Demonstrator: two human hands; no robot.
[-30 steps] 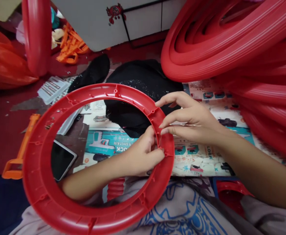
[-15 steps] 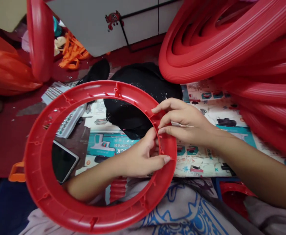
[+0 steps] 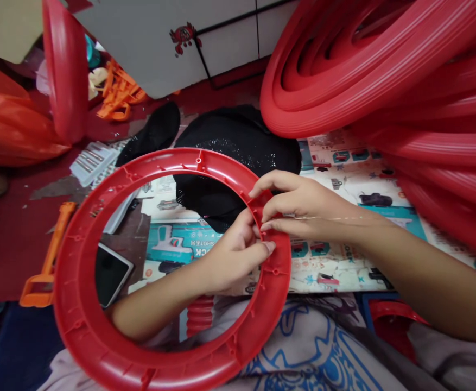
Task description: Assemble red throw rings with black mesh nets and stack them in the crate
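Observation:
A red plastic ring, with ribs and small posts inside its channel, is held tilted above my lap. My left hand reaches through the opening and grips the ring's right side, thumb on the inner face, fingers partly hidden behind the rim. My right hand has its fingers bent, tips pressed together at the channel beside the left hand; whatever they pinch is hidden. Across the back of that hand runs a thin pale strand. Small metallic bits show at the ring's upper left.
Large red ribbed rings are stacked at right. Black cloth lies behind the held ring on printed card. At left are a phone, a clear case, an orange plastic part and an orange bag.
The red ring has turned a little in my hands and shifted down, uncovering more of the orange part at left. Both hands stay at its right side, with the right fingertips slightly lower.

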